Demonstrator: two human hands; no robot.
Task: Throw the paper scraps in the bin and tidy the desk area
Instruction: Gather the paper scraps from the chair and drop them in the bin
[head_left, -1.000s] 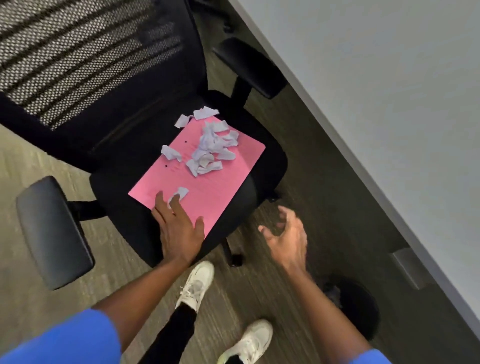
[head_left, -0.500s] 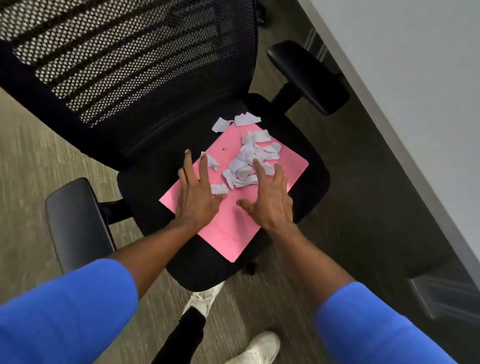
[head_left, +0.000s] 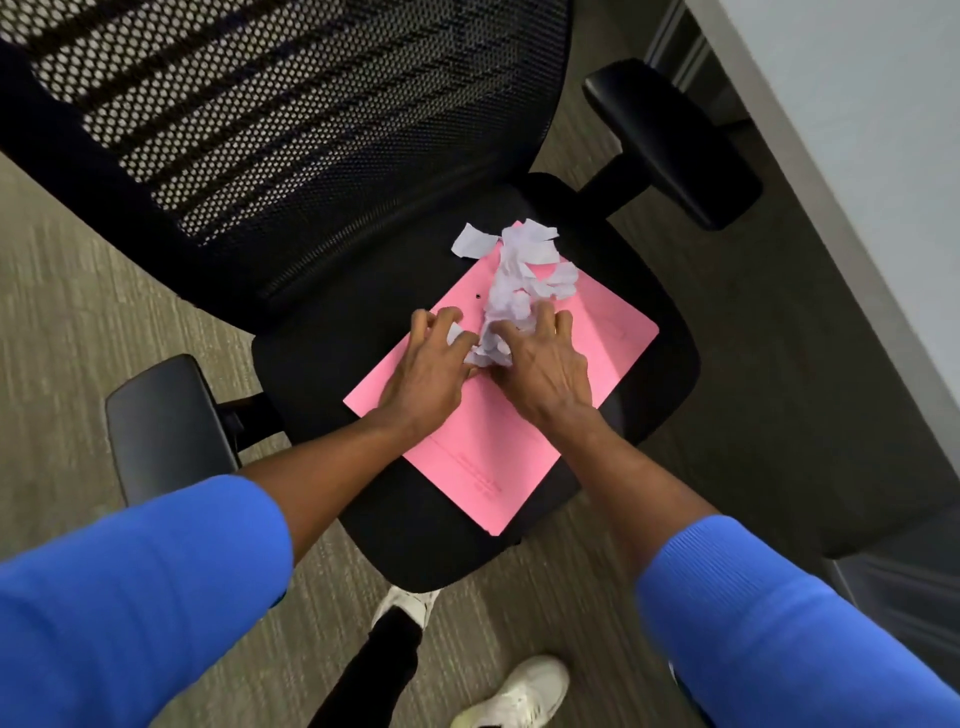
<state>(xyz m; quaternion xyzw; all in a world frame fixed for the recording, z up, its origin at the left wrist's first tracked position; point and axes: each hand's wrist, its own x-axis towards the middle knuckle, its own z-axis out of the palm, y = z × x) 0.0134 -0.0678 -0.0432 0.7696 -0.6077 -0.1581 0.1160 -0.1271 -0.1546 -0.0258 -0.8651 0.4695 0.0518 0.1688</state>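
Note:
A heap of white paper scraps (head_left: 522, 275) lies on a pink folder (head_left: 483, 457) that rests flat on the black seat of an office chair (head_left: 665, 364). My left hand (head_left: 431, 369) and my right hand (head_left: 540, 364) sit side by side on the folder, fingers curled around the near end of the heap and pressing scraps together between them. One loose scrap (head_left: 470, 241) lies at the folder's far corner, partly on the seat. No bin is in view.
The chair has a mesh backrest (head_left: 291, 119) and two black armrests, the left armrest (head_left: 166, 426) and the right armrest (head_left: 670, 140). A grey desk edge (head_left: 831, 182) runs along the right. Carpet lies below, with my white shoes (head_left: 514, 691) near the bottom.
Both hands slid forward across the folder and closed in on the scraps, bunching the spread pieces into a tighter heap. A second ago my right hand hung off the chair.

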